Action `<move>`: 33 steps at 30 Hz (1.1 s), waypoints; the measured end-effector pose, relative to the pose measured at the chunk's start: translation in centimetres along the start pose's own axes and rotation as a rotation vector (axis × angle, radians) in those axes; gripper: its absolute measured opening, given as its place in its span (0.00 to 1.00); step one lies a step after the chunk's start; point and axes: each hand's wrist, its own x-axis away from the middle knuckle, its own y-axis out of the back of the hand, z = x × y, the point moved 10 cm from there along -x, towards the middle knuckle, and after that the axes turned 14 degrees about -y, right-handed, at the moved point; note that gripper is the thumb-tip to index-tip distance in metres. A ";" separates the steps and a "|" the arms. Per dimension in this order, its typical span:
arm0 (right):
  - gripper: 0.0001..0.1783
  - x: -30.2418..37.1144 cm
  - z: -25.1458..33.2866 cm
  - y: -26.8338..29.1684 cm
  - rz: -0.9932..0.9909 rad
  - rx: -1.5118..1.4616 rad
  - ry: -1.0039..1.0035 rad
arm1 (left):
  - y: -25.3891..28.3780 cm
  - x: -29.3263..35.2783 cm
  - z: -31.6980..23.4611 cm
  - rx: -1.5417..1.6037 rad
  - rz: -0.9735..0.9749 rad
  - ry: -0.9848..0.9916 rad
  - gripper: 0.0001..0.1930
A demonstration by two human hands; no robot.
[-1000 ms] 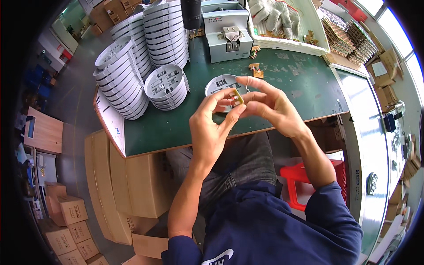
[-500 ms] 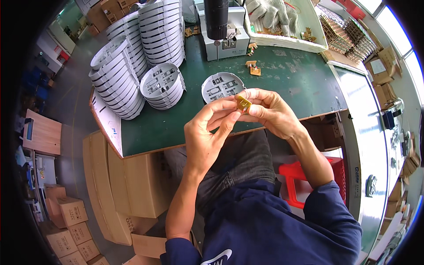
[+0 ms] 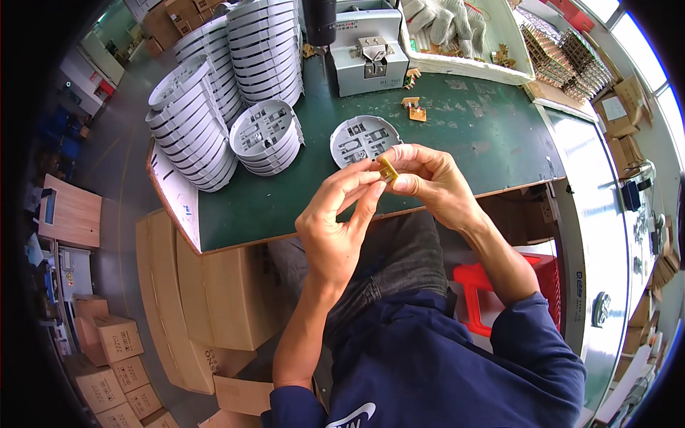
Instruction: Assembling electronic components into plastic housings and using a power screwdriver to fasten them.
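I see print on the grey machine [image 3: 357, 73] beyond the fingers [image 3: 415, 152], the navy shirt [image 3: 435, 357] below them, cartons [image 3: 118, 338] lower left.

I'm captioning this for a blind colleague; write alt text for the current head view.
A person's left hand and right hand hold a small yellow part near a round grey base on a green table. Stacks of similar bases stand to the left; a boxy grey machine sits behind.

Left grip [image 3: 334, 221] and right grip [image 3: 444, 187] hold yellow piece [image 3: 389, 170]
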 end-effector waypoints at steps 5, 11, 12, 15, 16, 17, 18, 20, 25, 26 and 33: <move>0.17 0.3 0.8 -0.2 -0.063 0.004 0.079 | 0.0 0.2 0.4 0.041 -0.053 0.023 0.09; 0.17 0.3 0.3 0.1 -0.102 0.016 0.080 | 0.3 0.1 0.4 -0.056 -0.069 -0.051 0.08; 0.17 0.3 0.1 0.1 -0.101 0.016 0.079 | 0.2 0.0 0.3 -0.071 -0.065 -0.065 0.08; 0.17 0.2 0.0 0.3 -0.122 0.035 0.078 | 0.1 0.1 0.4 -0.079 -0.071 -0.089 0.08; 0.17 0.2 0.2 0.3 -0.129 0.054 0.082 | 0.1 0.1 0.4 -0.071 -0.079 -0.100 0.09; 0.18 0.2 0.1 0.4 -0.138 0.070 0.082 | 0.1 0.1 0.6 -0.070 -0.079 -0.097 0.09; 0.18 0.1 0.4 0.6 -0.139 0.071 0.080 | 0.2 0.2 1.6 0.007 -0.099 -0.027 0.10; 0.16 -0.7 2.4 0.9 -0.211 0.311 0.104 | 0.6 0.1 3.0 0.035 -0.095 0.035 0.21; 0.18 -5.0 7.4 1.0 -0.382 1.071 0.418 | -0.4 -2.1 3.8 -0.671 0.166 -0.189 0.54; 0.18 -6.3 6.7 1.1 -0.347 1.130 0.386 | -1.1 -2.2 4.4 -0.715 0.191 -0.204 0.57; 0.16 -9.1 4.8 -0.6 -0.221 1.336 0.336 | -1.4 -2.3 6.7 -0.639 0.171 -0.183 0.53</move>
